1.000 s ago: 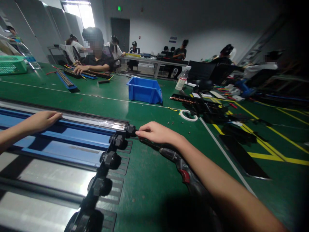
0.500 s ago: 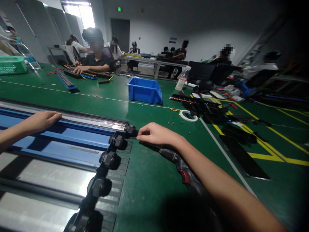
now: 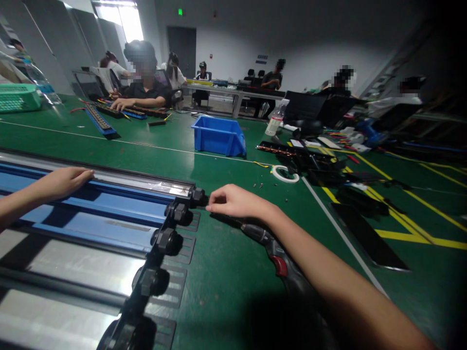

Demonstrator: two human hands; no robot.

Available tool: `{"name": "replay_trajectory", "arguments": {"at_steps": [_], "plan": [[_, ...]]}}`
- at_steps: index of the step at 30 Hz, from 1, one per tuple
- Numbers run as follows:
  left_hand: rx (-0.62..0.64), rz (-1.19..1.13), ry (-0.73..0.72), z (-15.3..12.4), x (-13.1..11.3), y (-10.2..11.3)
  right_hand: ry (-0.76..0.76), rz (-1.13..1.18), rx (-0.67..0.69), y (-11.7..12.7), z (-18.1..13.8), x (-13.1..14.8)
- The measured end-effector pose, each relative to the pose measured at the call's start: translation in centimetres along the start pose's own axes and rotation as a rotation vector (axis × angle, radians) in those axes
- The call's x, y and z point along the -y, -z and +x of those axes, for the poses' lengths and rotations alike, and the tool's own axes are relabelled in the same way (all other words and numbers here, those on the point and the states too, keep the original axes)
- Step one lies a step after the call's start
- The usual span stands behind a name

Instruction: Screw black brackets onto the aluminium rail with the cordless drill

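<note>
Several long metal bars, blue and silver, lie side by side at the left, with black cable glands [image 3: 166,241] and flat slotted brackets [image 3: 185,250] at their right ends. My left hand [image 3: 69,181] rests with fingers together over the edge of the farthest metal bar [image 3: 146,183]. Just right of that bar's end gland [image 3: 197,195], my right hand [image 3: 233,200] is closed in a pinch; whatever its fingertips hold is too small to make out. A black electric screwdriver [image 3: 279,262] with a red trigger lies beneath my right forearm, partly hidden.
A blue bin [image 3: 219,136] stands beyond the bars. Farther right are a roll of white tape [image 3: 285,174], small loose screws [image 3: 261,185], a bottle [image 3: 276,119] and a dark panel [image 3: 368,236]. Across the green table [image 3: 215,301], a co-worker [image 3: 144,92] handles blue strips.
</note>
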State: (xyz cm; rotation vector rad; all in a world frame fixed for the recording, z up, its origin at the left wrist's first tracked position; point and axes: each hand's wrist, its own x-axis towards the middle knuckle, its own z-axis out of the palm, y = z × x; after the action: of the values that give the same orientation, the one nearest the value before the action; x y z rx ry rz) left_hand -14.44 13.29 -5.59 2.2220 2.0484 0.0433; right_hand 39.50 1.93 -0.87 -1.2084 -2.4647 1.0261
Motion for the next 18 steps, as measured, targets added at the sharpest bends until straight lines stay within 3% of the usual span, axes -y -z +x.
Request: {"name": "replay_trajectory", "arguments": {"at_steps": [18], "plan": [[0.005, 0.016, 0.004, 0.22, 0.39, -0.26, 0.013, 0.059, 0.0, -0.35, 0.07, -0.22]]}}
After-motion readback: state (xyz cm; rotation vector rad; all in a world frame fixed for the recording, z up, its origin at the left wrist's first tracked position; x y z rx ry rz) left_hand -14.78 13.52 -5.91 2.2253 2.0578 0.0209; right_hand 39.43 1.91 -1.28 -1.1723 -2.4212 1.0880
